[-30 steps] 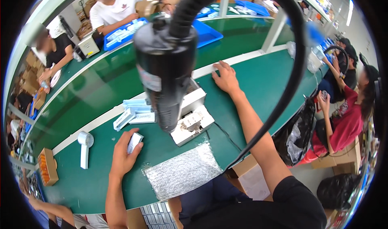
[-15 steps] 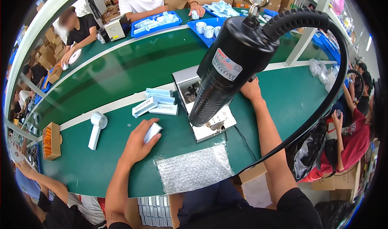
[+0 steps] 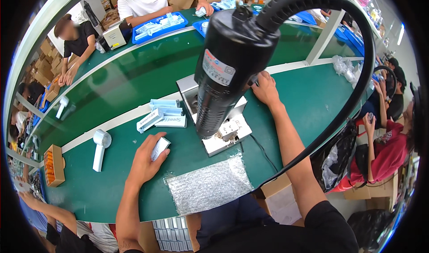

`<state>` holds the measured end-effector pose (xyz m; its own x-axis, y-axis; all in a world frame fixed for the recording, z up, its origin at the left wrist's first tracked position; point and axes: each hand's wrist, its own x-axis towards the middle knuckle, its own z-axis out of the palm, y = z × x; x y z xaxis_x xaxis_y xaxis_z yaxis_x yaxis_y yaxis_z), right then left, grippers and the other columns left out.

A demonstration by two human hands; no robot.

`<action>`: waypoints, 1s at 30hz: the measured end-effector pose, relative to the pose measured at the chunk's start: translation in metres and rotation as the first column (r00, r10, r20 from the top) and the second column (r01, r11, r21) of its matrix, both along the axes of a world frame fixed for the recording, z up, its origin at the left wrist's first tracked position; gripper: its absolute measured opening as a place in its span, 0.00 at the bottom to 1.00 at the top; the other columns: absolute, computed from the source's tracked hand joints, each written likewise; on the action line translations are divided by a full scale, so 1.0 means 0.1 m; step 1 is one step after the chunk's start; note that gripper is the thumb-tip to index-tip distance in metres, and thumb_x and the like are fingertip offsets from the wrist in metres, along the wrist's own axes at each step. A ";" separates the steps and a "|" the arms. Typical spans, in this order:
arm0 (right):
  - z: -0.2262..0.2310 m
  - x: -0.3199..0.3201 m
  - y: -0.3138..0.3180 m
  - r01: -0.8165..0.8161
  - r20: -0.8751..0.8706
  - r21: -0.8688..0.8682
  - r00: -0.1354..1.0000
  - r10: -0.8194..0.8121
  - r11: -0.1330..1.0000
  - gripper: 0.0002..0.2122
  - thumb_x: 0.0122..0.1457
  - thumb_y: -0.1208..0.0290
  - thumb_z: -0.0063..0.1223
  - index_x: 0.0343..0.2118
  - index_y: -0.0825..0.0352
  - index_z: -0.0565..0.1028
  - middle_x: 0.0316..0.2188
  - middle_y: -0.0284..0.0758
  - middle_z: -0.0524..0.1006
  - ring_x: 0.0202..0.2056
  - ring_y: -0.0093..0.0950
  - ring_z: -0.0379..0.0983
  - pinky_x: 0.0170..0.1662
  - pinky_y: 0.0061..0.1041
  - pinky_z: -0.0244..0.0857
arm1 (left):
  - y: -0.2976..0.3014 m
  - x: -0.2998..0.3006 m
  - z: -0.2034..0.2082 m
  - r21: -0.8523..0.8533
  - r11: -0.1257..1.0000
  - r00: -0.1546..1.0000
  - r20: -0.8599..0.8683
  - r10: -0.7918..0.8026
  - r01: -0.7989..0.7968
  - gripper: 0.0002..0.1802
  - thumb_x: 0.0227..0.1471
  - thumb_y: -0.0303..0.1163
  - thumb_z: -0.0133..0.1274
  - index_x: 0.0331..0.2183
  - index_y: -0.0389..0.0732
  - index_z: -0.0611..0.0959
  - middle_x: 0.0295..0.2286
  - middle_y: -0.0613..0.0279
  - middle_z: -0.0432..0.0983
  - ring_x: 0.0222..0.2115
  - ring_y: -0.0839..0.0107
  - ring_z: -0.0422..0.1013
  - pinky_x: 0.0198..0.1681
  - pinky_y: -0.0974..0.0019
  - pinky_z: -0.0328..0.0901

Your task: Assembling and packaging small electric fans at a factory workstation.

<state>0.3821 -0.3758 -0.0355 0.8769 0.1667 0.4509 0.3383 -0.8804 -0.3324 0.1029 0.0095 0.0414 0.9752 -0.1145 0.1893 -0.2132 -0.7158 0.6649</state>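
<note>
My left hand point(image 3: 146, 160) is closed round a pale blue fan handle point(image 3: 160, 149), just above the green bench. Beyond it lie several similar handles point(image 3: 163, 119), loosely stacked. A large black power tool point(image 3: 228, 61) hangs from a hook, its ribbed lower end over an open metal box fixture point(image 3: 225, 137) with a white block inside. My right hand point(image 3: 267, 92) is at the far right side of the tool and fixture, fingers curled and partly hidden, so what they grip does not show. A sheet of bubble wrap point(image 3: 210, 186) lies in front of the fixture.
A white handheld fan point(image 3: 101, 148) lies left, near a carton of orange cells point(image 3: 53, 166). Another fan point(image 3: 62, 105) lies on the green belt point(image 3: 134, 74). The tool's thick black cable point(image 3: 368, 65) loops down the right side. Co-workers sit across and at both sides.
The whole view has shifted, carrying the scene leftward. My left hand keeps the handle, now slightly turned. A fan now lies on the belt at far left, near a co-worker whose hands have come together.
</note>
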 end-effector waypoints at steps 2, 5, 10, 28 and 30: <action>0.00 0.00 0.04 -0.014 0.007 0.002 1.000 0.014 1.000 0.21 0.61 0.63 0.55 0.55 0.65 0.75 0.59 0.47 0.72 0.62 0.46 0.67 0.65 0.46 0.58 | 0.01 -0.01 0.00 0.004 1.000 1.000 0.005 0.002 -0.002 0.24 0.57 0.32 0.60 0.55 0.40 0.77 0.38 0.50 0.73 0.37 0.50 0.73 0.41 0.57 0.68; -0.41 0.18 -0.25 -0.053 0.087 0.127 0.995 0.043 0.991 0.20 0.63 0.61 0.55 0.57 0.61 0.75 0.62 0.49 0.70 0.64 0.46 0.64 0.67 0.47 0.55 | -0.05 0.05 0.02 0.007 1.000 1.000 0.018 -0.014 0.014 0.25 0.56 0.30 0.61 0.55 0.39 0.77 0.37 0.50 0.73 0.37 0.50 0.72 0.41 0.57 0.68; -0.10 0.04 0.02 0.026 0.014 -0.022 1.000 -0.026 0.999 0.20 0.62 0.61 0.56 0.56 0.62 0.75 0.61 0.50 0.70 0.64 0.46 0.64 0.67 0.47 0.56 | -0.01 -0.01 0.03 0.008 1.000 1.000 0.024 -0.010 0.010 0.25 0.56 0.30 0.61 0.55 0.39 0.77 0.37 0.50 0.73 0.36 0.50 0.73 0.41 0.58 0.68; 0.05 -0.04 0.02 0.004 -0.058 0.010 0.998 -0.004 1.000 0.21 0.63 0.62 0.54 0.57 0.67 0.74 0.63 0.55 0.67 0.66 0.49 0.61 0.67 0.53 0.53 | -0.06 0.01 0.03 0.028 1.000 1.000 -0.005 0.010 -0.010 0.25 0.55 0.29 0.60 0.55 0.39 0.77 0.37 0.51 0.72 0.35 0.55 0.71 0.42 0.60 0.67; 0.04 -0.04 0.02 0.002 -0.057 0.002 0.998 -0.002 1.000 0.21 0.63 0.62 0.54 0.57 0.67 0.74 0.63 0.54 0.67 0.66 0.49 0.61 0.67 0.53 0.53 | -0.06 0.00 0.03 0.027 1.000 1.000 -0.002 0.012 -0.012 0.25 0.55 0.28 0.60 0.55 0.39 0.77 0.37 0.51 0.72 0.35 0.55 0.71 0.42 0.60 0.67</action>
<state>0.3781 -0.3742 -0.0310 0.9014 0.1638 0.4007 0.3169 -0.8803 -0.3531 0.1030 0.0035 0.0448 0.9769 -0.1079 0.1846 -0.2033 -0.7362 0.6455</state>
